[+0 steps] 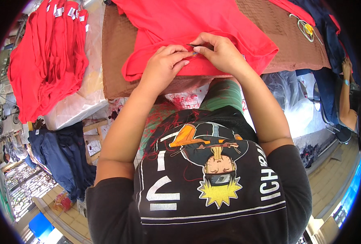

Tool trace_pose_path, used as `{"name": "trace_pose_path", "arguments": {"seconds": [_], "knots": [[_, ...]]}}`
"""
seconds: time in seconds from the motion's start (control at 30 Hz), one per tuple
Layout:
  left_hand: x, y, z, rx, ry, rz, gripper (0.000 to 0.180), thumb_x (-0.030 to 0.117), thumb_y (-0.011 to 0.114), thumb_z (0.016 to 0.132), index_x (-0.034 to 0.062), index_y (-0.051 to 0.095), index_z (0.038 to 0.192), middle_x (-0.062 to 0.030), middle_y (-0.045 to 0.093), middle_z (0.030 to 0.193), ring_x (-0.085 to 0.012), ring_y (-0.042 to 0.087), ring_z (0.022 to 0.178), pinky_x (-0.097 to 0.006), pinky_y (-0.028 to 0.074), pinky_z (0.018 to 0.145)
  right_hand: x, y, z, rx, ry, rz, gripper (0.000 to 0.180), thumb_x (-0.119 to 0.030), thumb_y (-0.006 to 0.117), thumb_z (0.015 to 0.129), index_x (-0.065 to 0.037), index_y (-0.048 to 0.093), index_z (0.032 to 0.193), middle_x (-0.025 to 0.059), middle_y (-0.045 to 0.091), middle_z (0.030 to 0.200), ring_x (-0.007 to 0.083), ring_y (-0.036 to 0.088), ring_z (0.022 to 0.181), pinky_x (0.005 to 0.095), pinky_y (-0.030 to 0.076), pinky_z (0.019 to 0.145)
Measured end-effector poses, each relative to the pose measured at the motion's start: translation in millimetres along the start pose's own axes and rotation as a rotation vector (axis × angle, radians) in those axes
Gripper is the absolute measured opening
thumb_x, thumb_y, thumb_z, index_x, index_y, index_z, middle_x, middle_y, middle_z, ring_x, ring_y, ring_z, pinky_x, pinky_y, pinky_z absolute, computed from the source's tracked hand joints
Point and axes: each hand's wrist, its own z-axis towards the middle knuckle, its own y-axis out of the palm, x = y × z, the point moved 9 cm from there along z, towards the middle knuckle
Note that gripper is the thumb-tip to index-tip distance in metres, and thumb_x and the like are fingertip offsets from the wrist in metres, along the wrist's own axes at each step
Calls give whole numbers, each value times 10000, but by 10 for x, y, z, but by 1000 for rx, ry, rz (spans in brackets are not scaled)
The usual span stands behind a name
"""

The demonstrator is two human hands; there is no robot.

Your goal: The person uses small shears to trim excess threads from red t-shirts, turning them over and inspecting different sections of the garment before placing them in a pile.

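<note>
Red garment: one, spread flat on the brown table cover, its near hem folded back toward the person; both hands work at that hem.
Brown table cover: one, textured, lying under the red garment and reaching to the table's near edge.
Stack of red garments: one pile, at the person's left, on a pale wrapped bundle; white tags show along its far end; single pieces cannot be counted.
Dark blue garments: one heap, lower left, below table level; more dark blue cloth lies at the far right.
Left hand: one, fingers curled together, pinching the red hem beside the right hand.
Right hand: one, thumb and fingers closed on the same hem fold, touching the left hand's fingertips.
Small tool: one, thin with a bluish glint, between the two hands; its kind cannot be told.
Second person: one, at the right edge, only an arm and hand in view.
</note>
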Motion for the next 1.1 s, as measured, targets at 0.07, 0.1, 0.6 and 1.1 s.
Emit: {"name": "trace_pose_path", "arguments": {"seconds": [0.07, 0.1, 0.6, 1.1], "knots": [[20, 16, -7, 9, -12, 89, 160, 78, 659, 808, 68, 693, 965, -43, 659, 962, -215, 624, 872, -299, 493, 813, 18, 5, -3, 11, -21, 19, 144, -93, 621, 881, -7, 628, 997, 40, 655, 836, 89, 582, 811, 261, 472, 762], [21, 31, -20, 14, -20, 132, 144, 77, 658, 811, 68, 693, 949, -48, 660, 957, -215, 627, 867, -297, 494, 810, 38, 6, -2, 15, -46, 29, 144, -95, 622, 882, -9, 628, 997, 39, 655, 836, 89, 582, 808, 260, 471, 759], [-672, 186, -178, 154, -479, -640, 188, 136, 581, 936, -21, 622, 1030, -54, 653, 1007, -95, 577, 954, -246, 450, 881, -132, 28, -84, -81, -201, -35, 153, -65, 639, 852, -3, 631, 991, 85, 626, 967, 168, 624, 916, 302, 492, 820], [-250, -879, -457, -474, -576, 51, 262, 226, 646, 873, 16, 654, 1030, -122, 679, 838, -182, 652, 729, -323, 506, 671, -184, -248, 87, 137, -134, -33, 238, -142, 642, 882, -46, 615, 1098, 28, 634, 925, 91, 563, 846, 256, 465, 764]]}}
